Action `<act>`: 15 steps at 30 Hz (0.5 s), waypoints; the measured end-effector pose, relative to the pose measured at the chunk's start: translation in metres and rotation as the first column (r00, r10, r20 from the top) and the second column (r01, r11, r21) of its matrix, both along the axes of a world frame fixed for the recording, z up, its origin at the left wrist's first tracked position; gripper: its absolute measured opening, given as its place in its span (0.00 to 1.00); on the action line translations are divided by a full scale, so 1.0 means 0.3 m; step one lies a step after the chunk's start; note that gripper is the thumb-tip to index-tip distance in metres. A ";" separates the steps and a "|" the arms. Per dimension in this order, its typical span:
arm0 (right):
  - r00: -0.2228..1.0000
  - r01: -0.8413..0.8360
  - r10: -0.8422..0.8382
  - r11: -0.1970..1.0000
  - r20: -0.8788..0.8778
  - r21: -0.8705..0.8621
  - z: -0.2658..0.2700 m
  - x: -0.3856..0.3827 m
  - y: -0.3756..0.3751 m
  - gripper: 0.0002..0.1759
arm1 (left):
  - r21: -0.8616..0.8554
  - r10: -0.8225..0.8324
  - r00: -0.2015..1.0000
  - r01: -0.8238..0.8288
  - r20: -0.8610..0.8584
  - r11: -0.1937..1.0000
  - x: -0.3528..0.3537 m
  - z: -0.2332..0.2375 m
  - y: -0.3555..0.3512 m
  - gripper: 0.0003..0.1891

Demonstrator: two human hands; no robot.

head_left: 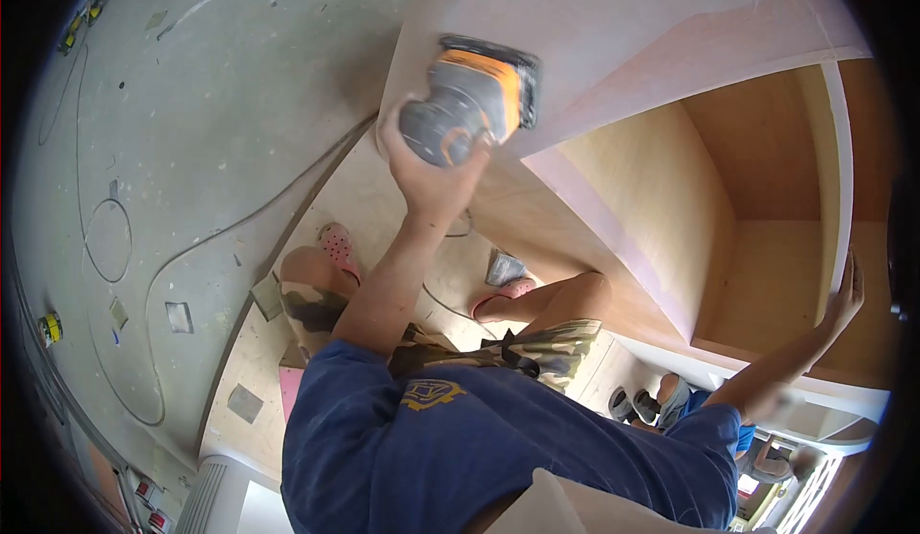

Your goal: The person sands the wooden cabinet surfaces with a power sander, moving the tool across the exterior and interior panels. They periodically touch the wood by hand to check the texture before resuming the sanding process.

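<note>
My left hand (431,174) is wrapped round the grey and orange body of an electric sander (465,103). The sander's black pad lies against a pale, whitish-pink coated panel (594,16), and its outline is blurred by motion. Over on the right, my right hand (847,294) rests with its fingers stretched out along the pale front edge of a divider (836,141) in an open wooden cabinet (776,275). That hand's palm side is hidden.
I stand on a wooden platform (359,189) above a grey floor (240,74). A cable (254,213) runs across the floor. Sandpaper pieces (245,403) lie on the platform and floor. Another person (661,405) is visible at lower right. A tape measure (50,329) lies far left.
</note>
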State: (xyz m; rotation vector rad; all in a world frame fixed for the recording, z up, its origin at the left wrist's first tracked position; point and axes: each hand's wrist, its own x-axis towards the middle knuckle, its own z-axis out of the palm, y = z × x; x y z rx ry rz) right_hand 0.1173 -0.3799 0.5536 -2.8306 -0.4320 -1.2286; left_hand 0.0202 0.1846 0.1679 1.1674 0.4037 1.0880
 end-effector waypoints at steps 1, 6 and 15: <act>1.000 -0.003 0.003 1.000 -0.003 0.006 -0.010 -0.002 0.003 0.18 | 0.022 0.009 0.992 -0.006 -0.126 1.000 0.002 -0.021 0.025 0.40; 0.985 0.033 0.066 0.833 0.158 -0.552 0.006 0.007 -0.056 0.16 | -0.467 -0.217 0.970 0.244 0.112 0.850 -0.017 -0.051 0.005 0.31; 0.996 -0.047 0.010 0.915 0.094 0.401 -0.047 -0.014 0.148 0.14 | -0.590 -0.191 0.943 0.321 0.272 0.741 -0.008 0.218 0.053 0.20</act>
